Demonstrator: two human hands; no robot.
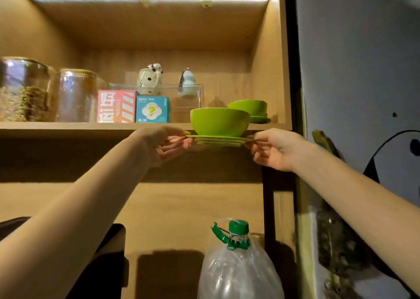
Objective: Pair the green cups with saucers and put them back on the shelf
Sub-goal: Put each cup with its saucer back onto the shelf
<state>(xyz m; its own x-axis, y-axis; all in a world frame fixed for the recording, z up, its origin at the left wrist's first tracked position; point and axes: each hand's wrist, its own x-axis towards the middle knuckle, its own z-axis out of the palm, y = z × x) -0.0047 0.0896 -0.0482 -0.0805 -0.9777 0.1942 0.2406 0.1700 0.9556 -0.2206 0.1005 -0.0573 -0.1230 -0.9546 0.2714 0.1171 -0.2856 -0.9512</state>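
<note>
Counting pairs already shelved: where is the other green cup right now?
The other cup sits on its saucer at the shelf's right end, near the side wall, behind the held cup.

"Blind Box", "今天" and "?" on the teal box; "好运" on the red box.

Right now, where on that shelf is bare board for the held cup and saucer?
Free: front strip of the shelf between the blue box and the shelved green cup, where the held cup on its saucer hovers. Crowded: left, with jars and the red box.
</note>
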